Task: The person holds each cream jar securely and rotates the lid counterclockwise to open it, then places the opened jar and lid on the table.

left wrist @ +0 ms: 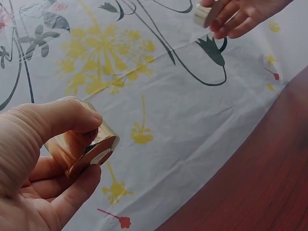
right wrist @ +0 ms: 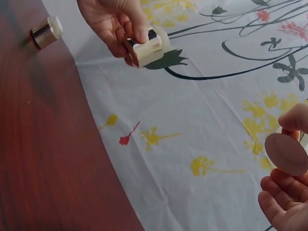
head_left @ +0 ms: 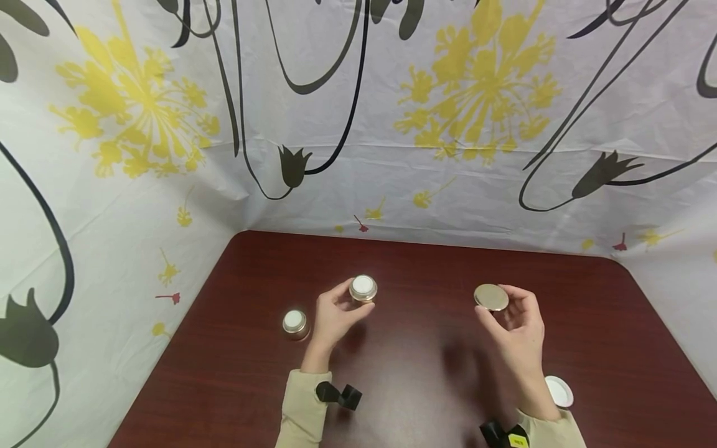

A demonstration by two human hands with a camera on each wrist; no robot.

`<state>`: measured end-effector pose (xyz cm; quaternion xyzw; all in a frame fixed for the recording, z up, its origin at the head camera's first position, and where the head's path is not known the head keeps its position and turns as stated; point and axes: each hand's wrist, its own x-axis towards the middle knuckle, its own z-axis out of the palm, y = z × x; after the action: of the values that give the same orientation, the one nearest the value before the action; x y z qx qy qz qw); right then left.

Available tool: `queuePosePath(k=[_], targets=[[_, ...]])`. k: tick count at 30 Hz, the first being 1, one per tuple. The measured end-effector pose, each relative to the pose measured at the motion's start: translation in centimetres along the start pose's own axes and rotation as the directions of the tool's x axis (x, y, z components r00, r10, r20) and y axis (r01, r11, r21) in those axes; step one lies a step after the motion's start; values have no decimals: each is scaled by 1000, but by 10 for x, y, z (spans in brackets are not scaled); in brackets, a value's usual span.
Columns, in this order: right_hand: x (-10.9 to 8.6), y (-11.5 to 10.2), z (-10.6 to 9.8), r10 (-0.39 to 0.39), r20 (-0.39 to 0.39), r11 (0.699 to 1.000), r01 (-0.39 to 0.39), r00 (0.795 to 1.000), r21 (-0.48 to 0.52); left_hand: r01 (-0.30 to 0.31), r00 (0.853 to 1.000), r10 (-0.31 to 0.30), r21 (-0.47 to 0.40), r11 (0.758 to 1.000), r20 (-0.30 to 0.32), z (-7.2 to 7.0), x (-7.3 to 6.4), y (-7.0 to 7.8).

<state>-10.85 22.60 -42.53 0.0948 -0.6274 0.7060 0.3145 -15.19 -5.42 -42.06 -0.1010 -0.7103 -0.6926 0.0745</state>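
My left hand [head_left: 330, 320] grips a small gold cosmetic jar [head_left: 363, 288] with a white top, between thumb and fingers, raised over the table. In the left wrist view the thumb lies along the gold wall of the jar [left wrist: 108, 130], and its base shows. To the right, my right hand [head_left: 521, 326] pinches a round gold lid [head_left: 491, 297] by its edge, apart from the jar. The right wrist view shows the flat face of that lid [right wrist: 286, 155]. A second gold jar [head_left: 295, 323], also white-topped, stands on the table left of my left hand.
A white round lid-like piece [head_left: 559, 391] lies on the table beside my right wrist, partly hidden by it. The dark red wooden table [head_left: 403, 373] has rounded far corners. White cloth [head_left: 336, 112] with yellow and grey flowers hangs behind and at the sides.
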Motion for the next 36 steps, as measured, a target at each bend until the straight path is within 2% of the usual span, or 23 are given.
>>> queuePosePath(k=[4, 5, 10, 13, 19, 24, 27, 29, 31, 33, 36], targets=[[-3, 0, -8, 6, -11, 999, -6, 1000, -38, 23, 1000, -23, -12, 1000, -19, -3, -1, -2], [-3, -3, -8, 24, -35, 998, -26, 999, -61, 30, 999, -30, -14, 999, -24, -4, -1, -2], [-6, -5, -18, 1, -98, 996, -10, 995, -87, 58, 997, -58, -12, 998, -42, -6, -3, -4], [-8, -3, -24, -6, -103, 993, -7, 995, -117, 57, 997, -57, -5, 998, -52, -8, -3, -4], [-11, 18, -45, -18, -72, 1000, 17, 997, -13, 61, 997, -59, 24, 998, -56, -10, -2, -4], [-13, 52, -77, -17, -55, 997, 13, 998, -76, 75, 996, -73, 28, 997, -53, -10, -2, -3], [-14, 55, -85, 10, -57, 998, -13, 998, -59, 76, 996, -74, 30, 997, -55, -10, -2, -3], [-15, 57, -90, 8, -60, 994, -15, 998, -112, 75, 996, -73, 33, 997, -58, -10, -2, -3], [-16, 48, -86, 42, -85, 992, -52, 995, -115, 75, 996, -72, 33, 997, -61, -10, -2, -3], [-17, 45, -87, 37, -104, 968, -62, 994, -245, 74, 995, -71, 39, 997, -63, -10, -2, -2], [-18, 28, -78, 42, -134, 949, -82, 990, -305, 76, 995, -73, 39, 996, -71, -10, -3, -2]])
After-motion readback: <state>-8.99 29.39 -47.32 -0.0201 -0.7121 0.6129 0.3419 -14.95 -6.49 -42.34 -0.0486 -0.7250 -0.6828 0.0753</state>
